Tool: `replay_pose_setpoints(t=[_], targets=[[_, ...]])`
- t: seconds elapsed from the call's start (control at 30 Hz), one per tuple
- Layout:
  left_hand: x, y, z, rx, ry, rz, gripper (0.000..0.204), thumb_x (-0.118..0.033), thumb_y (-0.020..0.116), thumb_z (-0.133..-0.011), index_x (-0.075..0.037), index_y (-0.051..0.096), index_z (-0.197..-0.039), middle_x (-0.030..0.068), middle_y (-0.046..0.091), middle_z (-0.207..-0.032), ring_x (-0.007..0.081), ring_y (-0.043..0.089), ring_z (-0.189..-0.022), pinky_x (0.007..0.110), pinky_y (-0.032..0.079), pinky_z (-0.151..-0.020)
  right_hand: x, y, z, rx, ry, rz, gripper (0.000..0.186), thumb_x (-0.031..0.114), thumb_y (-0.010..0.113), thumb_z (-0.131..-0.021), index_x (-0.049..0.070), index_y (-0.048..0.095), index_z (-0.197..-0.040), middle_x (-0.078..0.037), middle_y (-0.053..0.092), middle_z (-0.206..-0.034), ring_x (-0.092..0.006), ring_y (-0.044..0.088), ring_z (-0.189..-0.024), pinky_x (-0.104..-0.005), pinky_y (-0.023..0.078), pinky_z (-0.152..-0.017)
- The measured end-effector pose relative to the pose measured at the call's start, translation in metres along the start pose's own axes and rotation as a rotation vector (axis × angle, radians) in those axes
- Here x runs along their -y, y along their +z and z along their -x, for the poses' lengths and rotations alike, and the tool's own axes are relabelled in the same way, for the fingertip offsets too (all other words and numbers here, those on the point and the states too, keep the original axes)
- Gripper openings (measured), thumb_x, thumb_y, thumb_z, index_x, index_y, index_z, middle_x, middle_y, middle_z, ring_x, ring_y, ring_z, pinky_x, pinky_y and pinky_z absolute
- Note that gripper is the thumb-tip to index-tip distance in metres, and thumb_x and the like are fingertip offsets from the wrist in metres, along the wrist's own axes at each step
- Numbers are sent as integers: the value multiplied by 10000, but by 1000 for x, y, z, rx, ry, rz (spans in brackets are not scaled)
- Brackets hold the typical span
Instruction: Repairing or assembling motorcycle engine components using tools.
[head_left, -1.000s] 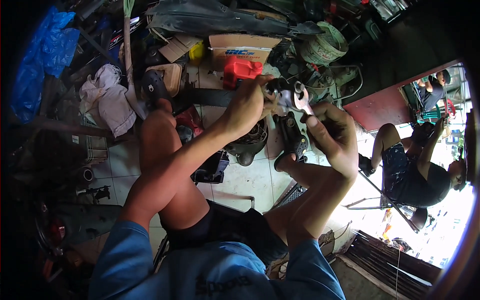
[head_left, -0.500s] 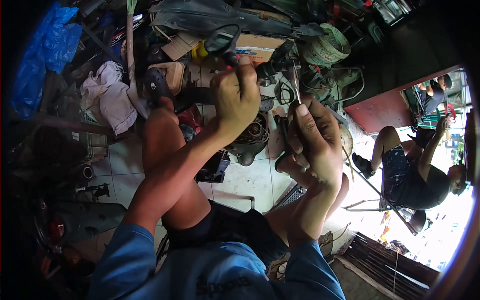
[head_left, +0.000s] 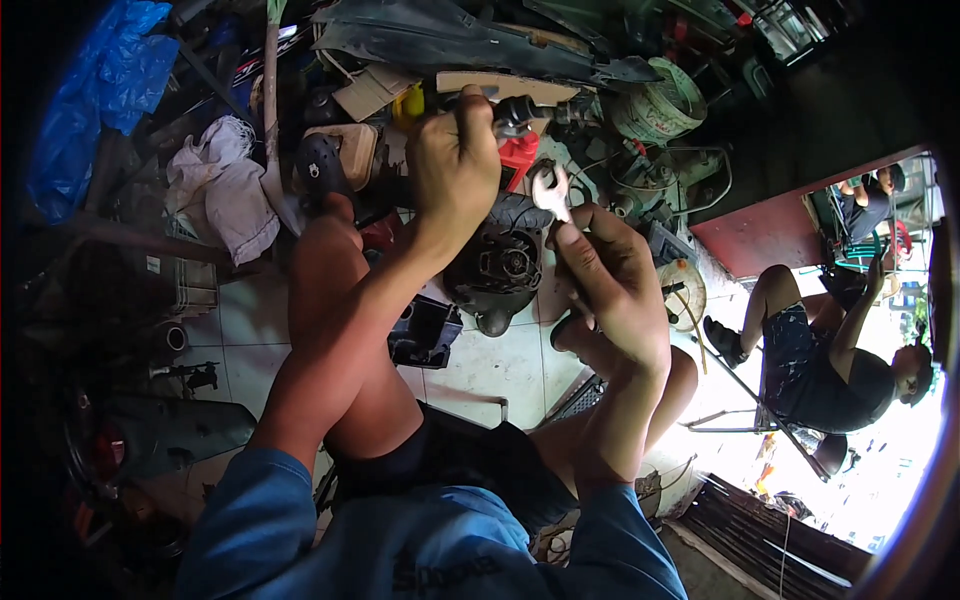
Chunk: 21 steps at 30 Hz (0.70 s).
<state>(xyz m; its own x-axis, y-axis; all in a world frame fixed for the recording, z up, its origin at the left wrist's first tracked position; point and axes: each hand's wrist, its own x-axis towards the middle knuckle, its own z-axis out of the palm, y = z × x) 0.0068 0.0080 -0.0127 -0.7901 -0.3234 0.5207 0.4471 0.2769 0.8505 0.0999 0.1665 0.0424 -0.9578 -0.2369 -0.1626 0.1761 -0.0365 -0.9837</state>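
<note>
My left hand is closed around a black cylindrical part with a bright metal piece near the fingers. The part's narrower end points to the right; much of it is hidden by the hand. My right hand pinches a silver open-end wrench between thumb and fingers. The wrench's forked jaw points up, apart from the black part and below it. Under the hands, between my legs, a dark round motor-like part sits on the tiled floor.
A black box-like part lies by my left knee. Behind stand a red stool-like object, a dirty white bucket and a long black panel. A white cloth hangs at left. Another person sits at right.
The wrench has turned, its jaw now facing me and away from the black part. My left hand has tilted the part; the oval mirror-like piece above it is now mostly hidden.
</note>
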Motion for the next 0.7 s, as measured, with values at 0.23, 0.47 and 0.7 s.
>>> replay_pose_setpoints(t=[0.23, 0.47, 0.7], targets=[[-28, 0, 1, 310, -516, 310, 372, -245, 349, -961, 19, 568, -820, 86, 617, -699, 142, 582, -605, 294, 468, -563, -4, -30, -3, -151, -160, 366, 216, 186, 597, -914, -15, 602, -834, 46, 472, -581, -26, 377, -543, -223, 285, -478], [-31, 2, 15, 655, -730, 381, 359, -260, 291, -975, 0, 539, -982, 53, 590, -811, 122, 557, -702, 251, 393, -554, 13, -38, 7, -150, -138, 245, 204, 179, 593, -919, 2, 593, -818, 59, 490, -625, -11, 394, -564, -209, 286, -487], [-38, 2, 22, 767, -668, 482, 418, -416, 257, -999, -98, 503, -883, -67, 334, -582, 36, 243, -477, 219, 186, -439, 17, -52, 13, -68, -136, 294, 189, 161, 613, -900, -8, 591, -817, 23, 531, -609, -31, 463, -559, -209, 330, -482]])
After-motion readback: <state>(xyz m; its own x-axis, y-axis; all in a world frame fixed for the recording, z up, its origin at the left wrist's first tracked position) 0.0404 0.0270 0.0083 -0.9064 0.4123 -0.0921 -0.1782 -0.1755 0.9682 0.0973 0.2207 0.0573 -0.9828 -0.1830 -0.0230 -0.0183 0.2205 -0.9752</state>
